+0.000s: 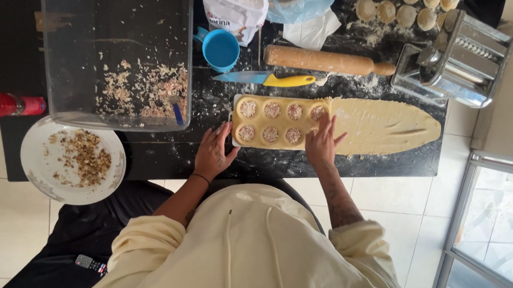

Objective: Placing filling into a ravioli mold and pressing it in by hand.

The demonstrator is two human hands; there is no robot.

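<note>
Left hand (214, 153) flat on tabletop (267, 160) beside mold (279, 123), fingers loosely spread. Right hand (321, 141) fingers spread, pressing dough sheet (384, 126) at mold edge.

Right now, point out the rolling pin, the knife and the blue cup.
Rolling pin (322, 61), head view, middle of the wooden barrel.
Knife (290, 80), head view, on the yellow handle.
Blue cup (221, 49), head view, inside the bowl.

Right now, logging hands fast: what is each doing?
Left hand: open, flat beside the mould, holding nothing.
Right hand: open, pressing the dough.
</note>
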